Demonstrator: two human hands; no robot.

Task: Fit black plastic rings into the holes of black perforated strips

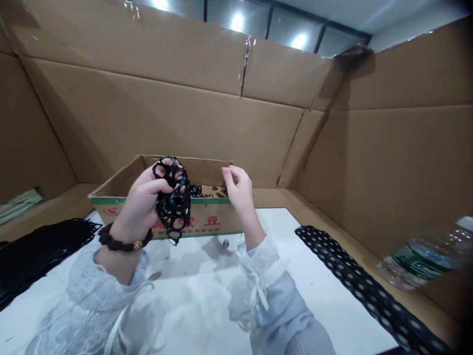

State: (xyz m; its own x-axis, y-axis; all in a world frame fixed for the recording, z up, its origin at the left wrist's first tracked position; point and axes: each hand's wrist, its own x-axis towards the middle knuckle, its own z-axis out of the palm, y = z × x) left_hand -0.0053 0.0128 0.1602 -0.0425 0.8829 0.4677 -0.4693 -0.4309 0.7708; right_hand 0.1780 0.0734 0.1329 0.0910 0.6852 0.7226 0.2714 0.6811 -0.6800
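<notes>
My left hand (146, 195) is closed around a bunched piece of black fabric full of round holes (175, 202), held up in front of the near wall of an open cardboard box (205, 217). Some of the fabric hangs below my fingers. Over the right end of that box, my right hand (239, 187) is raised with thumb and fingertips pinched together. Whatever lies between those fingertips, if anything, is too small to make out. Small black rings and scraps (218, 191) lie inside the box.
A long black strip with pale dots (354, 276) lies along the right side of the white table (295, 315). Black fabric (44, 251) lies at the left. A water bottle (424, 259) leans at the right, and tall cardboard walls (166, 108) surround the table.
</notes>
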